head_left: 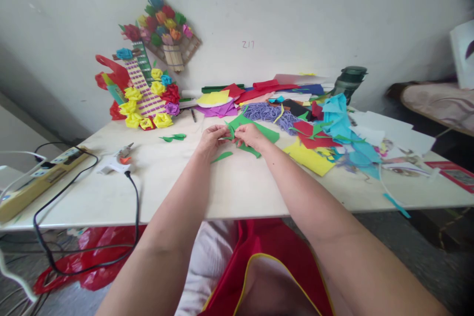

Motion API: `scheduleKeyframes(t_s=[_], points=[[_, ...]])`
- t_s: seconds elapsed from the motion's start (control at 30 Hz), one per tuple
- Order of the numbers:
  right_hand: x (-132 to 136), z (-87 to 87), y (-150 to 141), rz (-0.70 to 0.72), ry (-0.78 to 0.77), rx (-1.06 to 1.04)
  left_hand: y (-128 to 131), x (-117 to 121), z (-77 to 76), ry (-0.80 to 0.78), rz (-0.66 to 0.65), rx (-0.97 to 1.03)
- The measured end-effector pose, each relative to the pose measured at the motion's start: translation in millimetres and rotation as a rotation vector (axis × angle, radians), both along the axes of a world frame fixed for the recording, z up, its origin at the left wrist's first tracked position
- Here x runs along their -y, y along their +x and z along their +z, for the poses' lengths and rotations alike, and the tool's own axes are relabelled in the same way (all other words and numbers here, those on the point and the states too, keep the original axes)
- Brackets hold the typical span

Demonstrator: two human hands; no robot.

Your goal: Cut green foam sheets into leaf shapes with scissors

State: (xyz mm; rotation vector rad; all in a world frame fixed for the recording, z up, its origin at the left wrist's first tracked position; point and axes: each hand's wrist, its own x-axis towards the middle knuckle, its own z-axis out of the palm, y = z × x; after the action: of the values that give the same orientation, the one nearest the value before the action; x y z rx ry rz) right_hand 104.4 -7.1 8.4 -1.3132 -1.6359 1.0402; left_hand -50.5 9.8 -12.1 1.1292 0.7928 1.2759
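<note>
Both hands meet over the middle of the table, pinching one small green paper leaf (pixel 230 131) between them. My left hand (pixel 214 137) closes its fingertips on the leaf's left side. From the other side, my right hand (pixel 250 136) grips it with bent fingers. Beneath and behind the right hand lies a larger green sheet (pixel 264 131). A loose green strip (pixel 222 157) rests just in front of the left hand. Farther left, several cut green leaves (pixel 173 138) lie together on the tabletop.
A white glue gun (pixel 116 163) with a black cord sits at left, beside a power strip (pixel 44 180). Paper-flower decorations (pixel 148 94) lean on the wall. Purple yarn (pixel 270 114), a yellow sheet (pixel 309 157), blue crepe paper (pixel 336 116) and a dark bottle (pixel 348 84) crowd the right.
</note>
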Motion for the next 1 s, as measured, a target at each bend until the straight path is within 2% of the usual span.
scheduleKeyframes(t_s=[0.2,0.33,0.5,0.83,1.0], points=[[0,-1.4,0,-0.189,0.413,0.668,7,5,3.2,-0.049,0.006,-0.164],[0,-3.2,0,-0.223,0.502,0.783,9,5,2.4,-0.046,-0.005,-0.170],[-2,-4.9,0,-0.208,0.460,0.669,8,2,0.3,-0.050,-0.007,-0.136],[-10,-10.4,-1,-0.051,0.172,0.043,8,3,2.7,-0.067,-0.008,-0.044],[-2,-4.6,-3,-0.026,0.054,-0.028,9,3,-0.6,-0.038,-0.016,-0.059]])
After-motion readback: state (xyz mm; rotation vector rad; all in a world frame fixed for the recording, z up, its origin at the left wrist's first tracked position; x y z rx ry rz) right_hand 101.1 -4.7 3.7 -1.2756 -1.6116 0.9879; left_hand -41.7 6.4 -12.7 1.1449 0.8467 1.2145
